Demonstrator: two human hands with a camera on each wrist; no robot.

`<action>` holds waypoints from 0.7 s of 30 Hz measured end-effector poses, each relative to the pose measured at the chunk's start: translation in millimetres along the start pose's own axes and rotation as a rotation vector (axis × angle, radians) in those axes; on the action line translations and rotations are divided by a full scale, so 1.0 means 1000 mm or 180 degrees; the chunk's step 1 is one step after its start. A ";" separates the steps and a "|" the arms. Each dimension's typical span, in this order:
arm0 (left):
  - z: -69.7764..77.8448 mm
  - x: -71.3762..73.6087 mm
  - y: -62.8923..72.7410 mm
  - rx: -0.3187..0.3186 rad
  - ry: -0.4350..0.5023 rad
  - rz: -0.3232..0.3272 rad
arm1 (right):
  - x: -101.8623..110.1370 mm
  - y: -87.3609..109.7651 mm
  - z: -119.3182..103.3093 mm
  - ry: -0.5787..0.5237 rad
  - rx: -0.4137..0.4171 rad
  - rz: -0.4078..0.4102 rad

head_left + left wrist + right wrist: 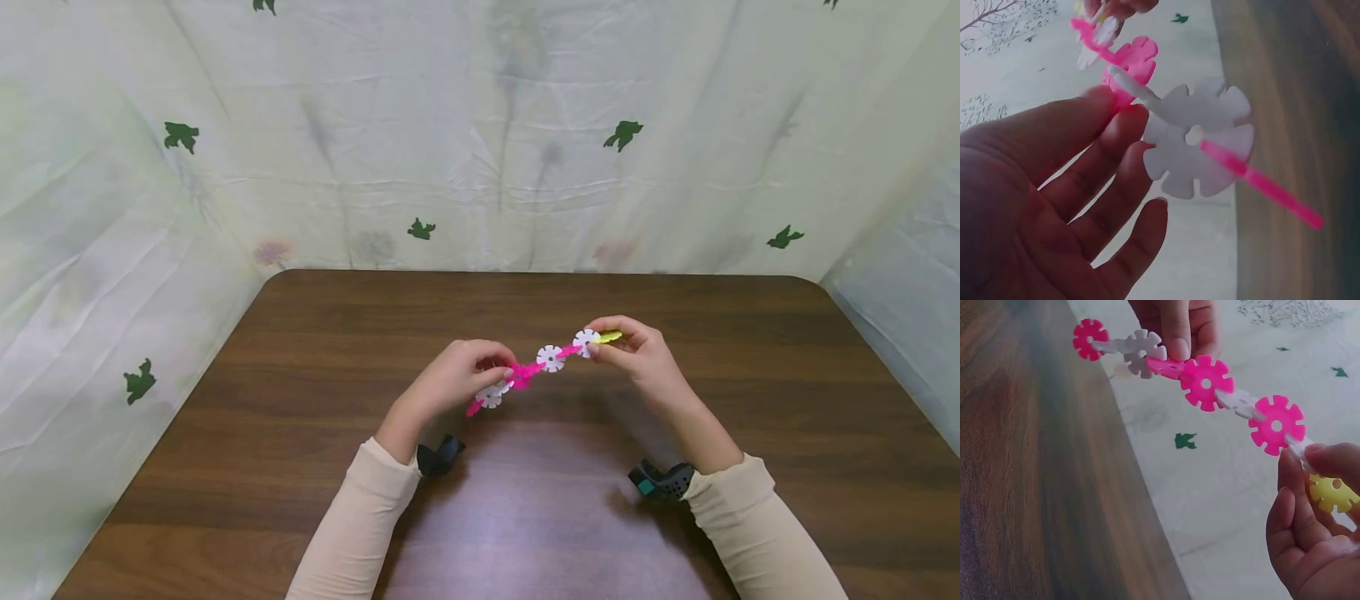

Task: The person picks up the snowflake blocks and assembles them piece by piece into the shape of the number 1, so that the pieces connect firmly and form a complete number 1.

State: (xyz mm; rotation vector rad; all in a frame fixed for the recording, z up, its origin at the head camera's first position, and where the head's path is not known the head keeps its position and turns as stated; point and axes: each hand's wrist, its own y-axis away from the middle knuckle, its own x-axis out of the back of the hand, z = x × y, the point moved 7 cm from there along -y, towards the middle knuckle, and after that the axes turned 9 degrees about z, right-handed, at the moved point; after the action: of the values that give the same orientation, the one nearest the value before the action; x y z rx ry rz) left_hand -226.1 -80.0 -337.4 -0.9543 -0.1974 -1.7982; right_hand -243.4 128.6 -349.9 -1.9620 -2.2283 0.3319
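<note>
A chain of notched plastic flower discs [551, 358], pink and white with a yellow disc [1329, 497] at the right end, is held in the air above the table. My left hand [453, 375] pinches a pink disc [1134, 62] left of the chain's middle. Past those fingers hang a white disc [1210, 156] and a pink end disc [1091, 339]. With thumb and fingertips, my right hand [647, 362] pinches the white disc [1298, 454] beside the yellow one. Between the hands, pink discs [1277, 425] and white ones alternate, slotted into each other at angles.
The brown wooden table [525, 525] lies beneath both hands. Behind it hangs a pale cloth [450, 108] with green leaf-like patches. Dark devices [441, 456] are worn on both wrists.
</note>
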 end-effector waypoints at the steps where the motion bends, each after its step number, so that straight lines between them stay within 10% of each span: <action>1: 0.000 -0.002 0.000 -0.0001 0.0012 0.0008 | 0.000 0.000 0.000 0.0000 0.0007 0.0004; 21: -0.001 -0.043 0.008 0.0593 0.1178 0.0217 | -0.009 -0.023 0.011 -0.0456 -0.0325 0.0610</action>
State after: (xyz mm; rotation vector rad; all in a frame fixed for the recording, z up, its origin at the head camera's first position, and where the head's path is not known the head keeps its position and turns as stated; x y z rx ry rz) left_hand -213.4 -53.3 -369.3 -0.4806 -0.0949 -1.8220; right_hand -267.4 115.8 -354.2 -2.2806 -2.1840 0.4015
